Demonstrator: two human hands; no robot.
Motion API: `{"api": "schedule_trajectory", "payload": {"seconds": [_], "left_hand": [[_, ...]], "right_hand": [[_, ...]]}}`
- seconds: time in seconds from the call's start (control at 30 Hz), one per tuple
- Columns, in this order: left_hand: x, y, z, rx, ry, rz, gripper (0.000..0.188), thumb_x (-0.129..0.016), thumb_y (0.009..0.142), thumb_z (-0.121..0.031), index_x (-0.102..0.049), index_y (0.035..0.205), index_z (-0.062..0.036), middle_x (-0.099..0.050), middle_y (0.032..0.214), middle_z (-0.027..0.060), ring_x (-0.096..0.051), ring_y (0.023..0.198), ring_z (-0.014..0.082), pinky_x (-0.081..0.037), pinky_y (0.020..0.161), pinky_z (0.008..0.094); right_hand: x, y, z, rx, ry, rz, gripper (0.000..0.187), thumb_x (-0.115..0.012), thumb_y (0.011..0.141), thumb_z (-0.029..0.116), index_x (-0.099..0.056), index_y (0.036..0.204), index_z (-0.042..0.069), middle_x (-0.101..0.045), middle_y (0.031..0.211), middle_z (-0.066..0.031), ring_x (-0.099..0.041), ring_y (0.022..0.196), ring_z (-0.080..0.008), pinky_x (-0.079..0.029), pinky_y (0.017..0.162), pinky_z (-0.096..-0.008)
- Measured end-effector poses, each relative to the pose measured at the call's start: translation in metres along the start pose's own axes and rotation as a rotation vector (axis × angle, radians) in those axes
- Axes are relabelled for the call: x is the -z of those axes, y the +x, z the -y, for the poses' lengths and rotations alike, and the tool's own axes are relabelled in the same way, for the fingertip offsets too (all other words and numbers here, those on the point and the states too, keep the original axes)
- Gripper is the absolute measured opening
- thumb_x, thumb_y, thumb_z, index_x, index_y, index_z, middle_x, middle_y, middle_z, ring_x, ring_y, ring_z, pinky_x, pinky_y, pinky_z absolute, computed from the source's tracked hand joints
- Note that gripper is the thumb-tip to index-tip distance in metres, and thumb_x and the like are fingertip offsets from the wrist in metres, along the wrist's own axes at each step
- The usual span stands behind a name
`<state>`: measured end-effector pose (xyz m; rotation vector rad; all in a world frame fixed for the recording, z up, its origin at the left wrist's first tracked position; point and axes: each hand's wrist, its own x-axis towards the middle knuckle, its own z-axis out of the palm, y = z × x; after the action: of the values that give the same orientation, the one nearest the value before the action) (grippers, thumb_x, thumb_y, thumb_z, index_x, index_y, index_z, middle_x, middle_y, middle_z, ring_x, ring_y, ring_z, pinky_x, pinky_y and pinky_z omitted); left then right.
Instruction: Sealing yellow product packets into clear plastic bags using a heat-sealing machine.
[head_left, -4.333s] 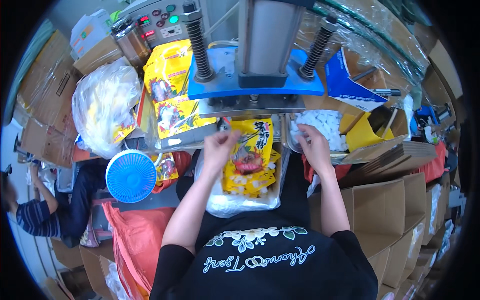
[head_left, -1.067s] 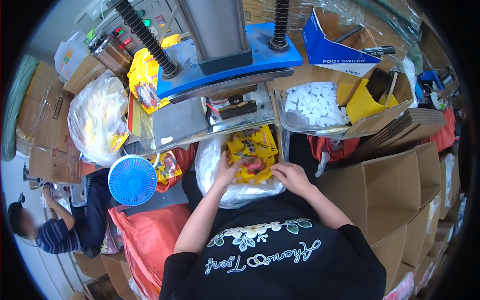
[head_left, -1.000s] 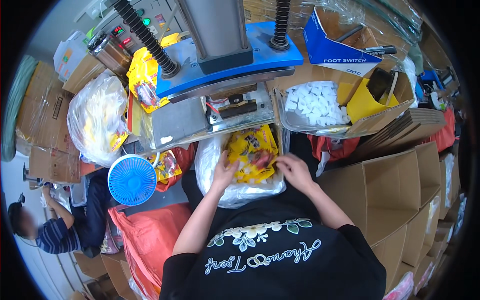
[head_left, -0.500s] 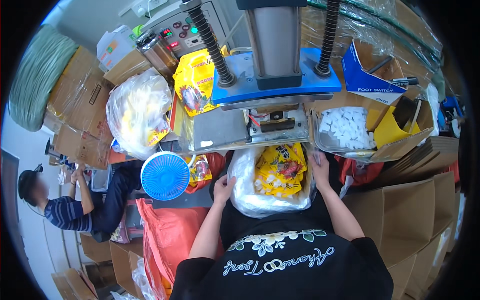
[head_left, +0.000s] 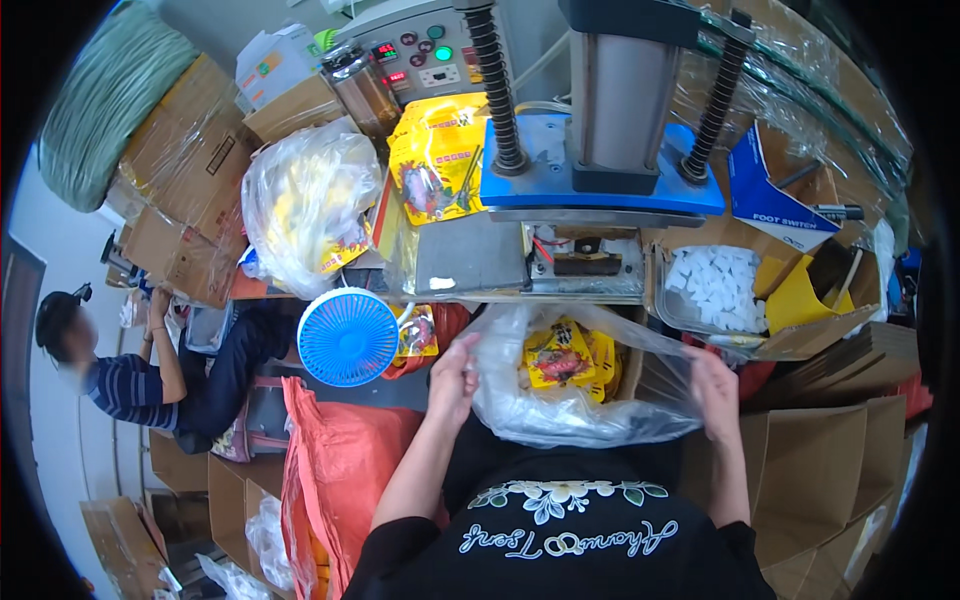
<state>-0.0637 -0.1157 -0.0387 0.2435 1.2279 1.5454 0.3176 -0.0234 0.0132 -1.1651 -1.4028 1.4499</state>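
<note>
A clear plastic bag [head_left: 500,400] lines a cardboard box [head_left: 631,372] on my lap, its mouth stretched wide. Inside lie several yellow printed pouches [head_left: 557,362], with small white pieces partly visible beside them. My left hand [head_left: 456,382] is closed on the bag's left edge. At the opposite edge, my right hand [head_left: 714,393] pinches the film and holds it out to the right. Just beyond the bag stands a press with a blue plate [head_left: 600,178].
A blue fan [head_left: 348,338] stands left of the bag. A tray of white plastic pieces [head_left: 712,288] sits right of the press. Red sacks [head_left: 350,470] lie at lower left, cardboard boxes [head_left: 810,460] at right. Another person [head_left: 130,375] sits at far left.
Both hands have drawn the bag's edges up and apart, my right hand going farthest outward. The bag's mouth is wider, and the pouches inside appear shifted. The whole view has shifted slightly.
</note>
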Motion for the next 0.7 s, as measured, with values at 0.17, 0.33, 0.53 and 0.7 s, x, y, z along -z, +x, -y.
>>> {"api": "schedule_trajectory", "payload": {"seconds": [0.17, 0.33, 0.53, 0.7], "left_hand": [[0.064, 0.02, 0.007, -0.32, 0.129, -0.317, 0.025, -0.05, 0.101, -0.025, -0.063, 0.094, -0.0052, -0.054, 0.071, -0.0044, -0.046, 0.055, 0.0034, -0.036, 0.048, 0.0173], [0.095, 0.054, 0.043, -0.585, 0.608, -0.38, 0.032, -0.05, 0.102, -0.029, -0.067, 0.104, -0.0017, -0.064, 0.085, -0.0004, -0.058, 0.075, 0.0102, -0.045, 0.068, 0.0253], [0.088, 0.077, 0.06, -0.266, -0.234, -0.181, 0.05, -0.048, 0.101, -0.041, -0.043, 0.14, -0.0096, -0.06, 0.126, 0.0135, -0.061, 0.104, 0.0225, -0.048, 0.086, 0.0337], [0.044, 0.068, 0.035, -0.068, -0.533, -0.169, 0.052, -0.047, 0.098, -0.049, -0.043, 0.134, -0.0104, -0.064, 0.104, 0.0088, -0.061, 0.095, 0.0203, -0.048, 0.085, 0.0365]], "right_hand": [[0.066, -0.013, -0.083, 0.003, -0.048, -0.181, 0.029, -0.058, 0.091, 0.005, -0.061, 0.12, 0.0, -0.057, 0.074, 0.0063, -0.047, 0.06, -0.0036, -0.037, 0.055, -0.0224], [0.099, -0.027, -0.152, -0.092, -0.468, -0.05, 0.018, -0.059, 0.093, 0.014, -0.061, 0.08, 0.002, -0.049, 0.057, 0.0042, -0.042, 0.047, -0.0039, -0.033, 0.044, -0.0232], [0.112, -0.024, -0.189, -0.173, -0.282, -0.119, 0.018, -0.052, 0.098, 0.016, -0.059, 0.086, 0.004, -0.051, 0.056, 0.0011, -0.044, 0.04, -0.0061, -0.033, 0.036, -0.0222], [0.108, -0.019, -0.147, -0.24, -0.116, -0.246, 0.013, -0.052, 0.097, 0.011, -0.061, 0.092, 0.004, -0.053, 0.06, 0.0014, -0.044, 0.043, -0.0049, -0.033, 0.038, -0.019]]}}
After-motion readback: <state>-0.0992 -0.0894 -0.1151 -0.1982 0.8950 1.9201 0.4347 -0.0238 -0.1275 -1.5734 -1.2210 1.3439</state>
